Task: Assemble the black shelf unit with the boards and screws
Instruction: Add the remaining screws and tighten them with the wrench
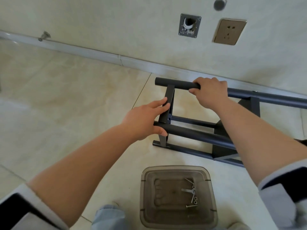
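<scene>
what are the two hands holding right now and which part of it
Both hold the black shelf frame. The right hand grips its top tube near the end; the left hand has fingers on the flat end crossbar and thumb under the nearer tube.

two hands, one black shelf frame, one clear tray, one wall socket.

A floor of large glossy beige tiles is met by a pale plastered wall along a grey-white skirting strip. A tan socket and a metal plate, possibly around a pipe opening, are set into the wall.
</scene>
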